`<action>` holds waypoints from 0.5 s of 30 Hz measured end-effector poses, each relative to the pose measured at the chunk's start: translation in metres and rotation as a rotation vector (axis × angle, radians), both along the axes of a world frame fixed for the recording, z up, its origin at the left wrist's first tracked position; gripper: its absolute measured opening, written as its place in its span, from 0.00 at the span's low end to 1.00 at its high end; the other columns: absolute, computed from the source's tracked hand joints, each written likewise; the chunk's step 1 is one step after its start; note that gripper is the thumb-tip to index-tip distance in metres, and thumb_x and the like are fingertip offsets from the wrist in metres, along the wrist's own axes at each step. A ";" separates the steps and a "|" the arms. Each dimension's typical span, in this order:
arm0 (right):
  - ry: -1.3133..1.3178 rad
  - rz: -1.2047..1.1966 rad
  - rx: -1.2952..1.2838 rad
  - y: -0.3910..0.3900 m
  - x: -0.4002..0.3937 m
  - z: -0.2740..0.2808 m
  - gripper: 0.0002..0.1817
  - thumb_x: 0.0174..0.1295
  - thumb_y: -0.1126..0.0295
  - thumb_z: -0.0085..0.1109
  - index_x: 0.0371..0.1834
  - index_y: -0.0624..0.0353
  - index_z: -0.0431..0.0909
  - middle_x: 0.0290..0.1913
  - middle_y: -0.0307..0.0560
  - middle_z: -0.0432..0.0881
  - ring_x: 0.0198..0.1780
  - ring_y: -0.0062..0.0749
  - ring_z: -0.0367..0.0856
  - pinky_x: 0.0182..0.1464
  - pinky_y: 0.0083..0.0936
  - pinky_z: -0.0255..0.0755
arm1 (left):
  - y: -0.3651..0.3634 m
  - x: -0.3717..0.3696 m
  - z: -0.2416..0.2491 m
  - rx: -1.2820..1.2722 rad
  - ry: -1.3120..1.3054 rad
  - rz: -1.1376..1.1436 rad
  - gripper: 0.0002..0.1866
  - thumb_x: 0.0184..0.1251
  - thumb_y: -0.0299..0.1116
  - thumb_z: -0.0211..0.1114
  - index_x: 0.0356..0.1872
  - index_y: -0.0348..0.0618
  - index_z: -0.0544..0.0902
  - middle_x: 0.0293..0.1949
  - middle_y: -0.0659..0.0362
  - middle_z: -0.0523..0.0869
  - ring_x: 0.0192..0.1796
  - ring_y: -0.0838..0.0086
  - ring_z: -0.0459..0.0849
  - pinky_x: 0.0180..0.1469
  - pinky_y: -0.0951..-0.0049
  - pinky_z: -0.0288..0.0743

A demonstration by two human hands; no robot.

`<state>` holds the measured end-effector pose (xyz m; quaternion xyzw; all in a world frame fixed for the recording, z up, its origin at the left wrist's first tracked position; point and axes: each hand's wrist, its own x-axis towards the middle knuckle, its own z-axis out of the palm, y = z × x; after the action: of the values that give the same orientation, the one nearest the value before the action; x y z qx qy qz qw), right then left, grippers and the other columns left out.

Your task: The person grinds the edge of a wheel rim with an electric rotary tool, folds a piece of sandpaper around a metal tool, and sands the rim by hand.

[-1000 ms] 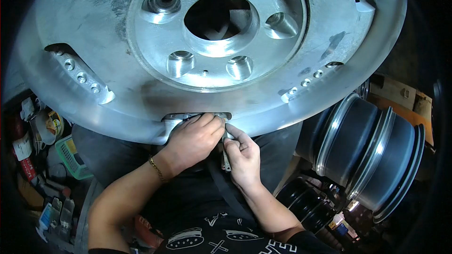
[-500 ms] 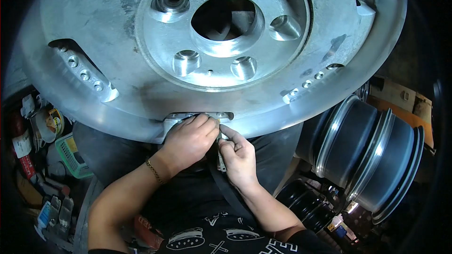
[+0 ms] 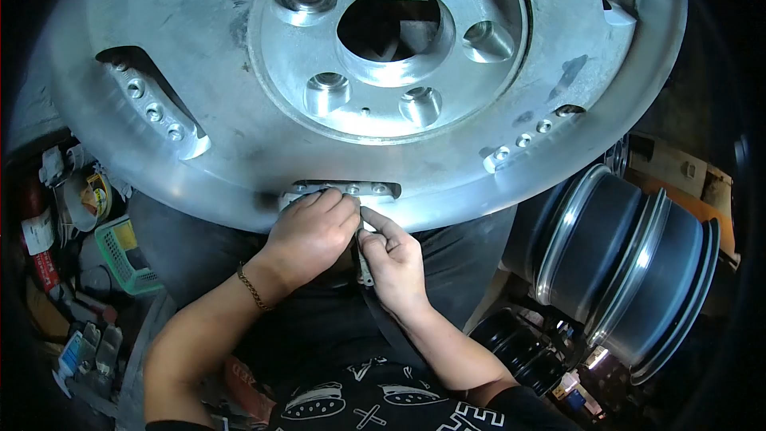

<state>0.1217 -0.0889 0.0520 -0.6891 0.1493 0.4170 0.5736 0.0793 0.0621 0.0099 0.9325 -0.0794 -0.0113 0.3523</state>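
Note:
A large bare-metal wheel disc [image 3: 231,156] tilts in front of me, its near rim over my lap. Along that rim is a slot [image 3: 388,189] with a row of small round holes. My left hand [image 3: 313,231] has its fingers curled together at the left part of this slot; whatever they pinch is hidden beneath them. Just right of it, my right hand [image 3: 392,265] is closed around a slim metal tool [image 3: 365,275], whose lower end sticks out below the thumb. The tool's upper end disappears between the two hands, and its exact kind cannot be made out.
Several polished wheel rims [image 3: 618,259] stand at the right, with a black drum-like part [image 3: 519,351] below. On the left are a green basket [image 3: 128,259], a red canister [image 3: 44,263] and plastic bottles [image 3: 108,351]. Cardboard [image 3: 666,164] lies behind the rims.
Both hands have slid left along the slot, uncovering more holes on its right side. In view, the disc's centre has shifted slightly right and up. The slim tool stays in my right hand.

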 end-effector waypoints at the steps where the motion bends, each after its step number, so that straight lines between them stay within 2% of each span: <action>1: -0.001 0.001 0.004 -0.003 0.001 0.006 0.20 0.71 0.76 0.53 0.63 0.76 0.72 0.21 0.31 0.72 0.20 0.11 0.66 0.22 0.15 0.62 | 0.001 0.000 0.004 0.009 0.015 -0.016 0.17 0.58 0.29 0.59 0.47 0.33 0.83 0.40 0.58 0.82 0.45 0.65 0.81 0.47 0.66 0.79; 3: 0.073 0.089 0.005 -0.013 0.003 0.023 0.20 0.71 0.76 0.54 0.64 0.73 0.72 0.21 0.32 0.72 0.20 0.12 0.67 0.22 0.16 0.63 | 0.004 -0.003 0.020 0.011 0.023 -0.023 0.17 0.57 0.28 0.60 0.47 0.34 0.83 0.41 0.57 0.82 0.44 0.64 0.81 0.47 0.65 0.79; 5: 0.187 0.146 0.051 -0.025 0.012 0.056 0.21 0.72 0.77 0.53 0.66 0.71 0.70 0.22 0.36 0.77 0.21 0.15 0.73 0.26 0.19 0.72 | 0.003 -0.013 0.027 0.012 0.035 -0.026 0.17 0.56 0.26 0.61 0.47 0.34 0.83 0.41 0.57 0.82 0.44 0.63 0.81 0.47 0.64 0.79; 7: 0.110 0.200 0.106 -0.048 0.015 0.069 0.23 0.72 0.76 0.53 0.69 0.70 0.68 0.24 0.39 0.80 0.23 0.18 0.77 0.29 0.19 0.76 | 0.004 -0.027 0.029 -0.158 -0.072 0.219 0.17 0.54 0.23 0.63 0.47 0.34 0.84 0.40 0.54 0.82 0.42 0.59 0.81 0.47 0.63 0.78; 8: 0.051 0.197 0.103 -0.056 0.015 0.073 0.25 0.72 0.75 0.55 0.71 0.70 0.65 0.25 0.42 0.83 0.26 0.19 0.80 0.33 0.20 0.77 | 0.005 -0.033 0.034 -0.311 -0.080 0.309 0.14 0.56 0.19 0.63 0.45 0.35 0.84 0.39 0.59 0.83 0.40 0.67 0.82 0.42 0.72 0.77; 9: -0.017 0.209 0.099 -0.063 0.015 0.075 0.26 0.72 0.74 0.56 0.71 0.71 0.65 0.28 0.43 0.85 0.29 0.20 0.81 0.37 0.20 0.77 | 0.004 -0.037 0.043 -0.305 -0.085 0.311 0.14 0.56 0.19 0.63 0.45 0.35 0.84 0.39 0.59 0.83 0.40 0.67 0.82 0.42 0.72 0.77; 11: -0.220 0.244 0.057 -0.072 0.009 0.066 0.27 0.73 0.73 0.57 0.72 0.71 0.63 0.29 0.43 0.85 0.33 0.20 0.83 0.40 0.20 0.78 | -0.001 -0.047 0.063 -1.162 0.517 0.674 0.07 0.69 0.21 0.61 0.45 0.36 0.83 0.36 0.61 0.84 0.36 0.78 0.80 0.40 0.77 0.75; 12: -0.318 0.260 0.090 -0.075 0.006 0.059 0.23 0.73 0.74 0.55 0.69 0.71 0.67 0.35 0.46 0.86 0.37 0.22 0.84 0.42 0.20 0.78 | -0.006 -0.051 0.062 -1.342 0.497 0.688 0.07 0.75 0.27 0.59 0.46 0.34 0.82 0.35 0.62 0.85 0.36 0.85 0.78 0.40 0.81 0.73; 13: -0.329 0.263 0.103 -0.074 0.003 0.057 0.23 0.73 0.74 0.55 0.69 0.71 0.67 0.35 0.46 0.86 0.37 0.22 0.84 0.42 0.20 0.78 | -0.011 -0.054 0.060 -1.333 0.481 0.688 0.07 0.75 0.27 0.59 0.46 0.34 0.82 0.35 0.62 0.85 0.36 0.85 0.78 0.40 0.81 0.73; 15: -0.332 0.139 0.166 -0.068 -0.007 0.055 0.16 0.74 0.75 0.54 0.61 0.70 0.72 0.39 0.47 0.85 0.41 0.24 0.85 0.44 0.20 0.79 | -0.021 -0.060 0.059 -1.521 0.545 0.658 0.07 0.74 0.26 0.60 0.46 0.34 0.82 0.35 0.61 0.84 0.35 0.84 0.78 0.40 0.81 0.73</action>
<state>0.1144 -0.1573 0.1068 -0.7075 -0.0303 0.3470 0.6149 0.0191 0.0415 0.0685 0.3845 0.2952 -0.0755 0.8714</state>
